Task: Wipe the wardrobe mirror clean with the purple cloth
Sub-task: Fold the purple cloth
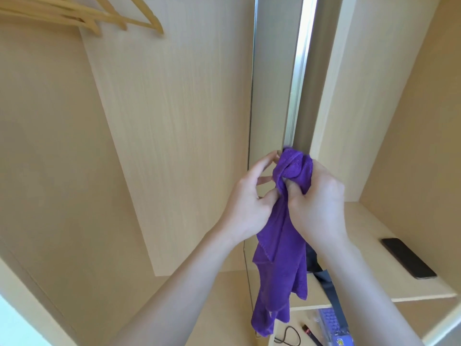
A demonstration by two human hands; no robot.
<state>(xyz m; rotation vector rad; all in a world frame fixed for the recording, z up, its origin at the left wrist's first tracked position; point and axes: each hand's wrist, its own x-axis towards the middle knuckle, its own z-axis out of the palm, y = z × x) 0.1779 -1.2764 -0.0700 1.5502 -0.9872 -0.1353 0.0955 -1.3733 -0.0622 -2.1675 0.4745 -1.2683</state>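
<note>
- Both hands are up at centre frame, working the purple cloth (282,248) between them in front of the open wardrobe.
- The right hand (316,203) is curled tight round the bunched top of the cloth, with the thumb pressed into the folds.
- The left hand (249,196) pinches the cloth's left edge between thumb and curled fingers, while its upper fingers are stretched out toward the bunched top.
- Below the hands, the rest of the cloth hangs loose in long folds, trailing down to the lower centre of the frame.
- Just above the bunched cloth, a narrow strip of mirror (274,83) in a silvery frame runs straight up the middle; the cloth's top sits right at the strip's lower end, though contact cannot be made out.
- Pale wooden hangers (104,16) poke in at the upper left.
- Over at the right, a dark phone (409,258) lies flat on a light wooden shelf (374,245).
- Down at the bottom edge, a black cable (290,335) loops beside a small dark stick-shaped item and a blue packet (334,328), too blurred to identify.
</note>
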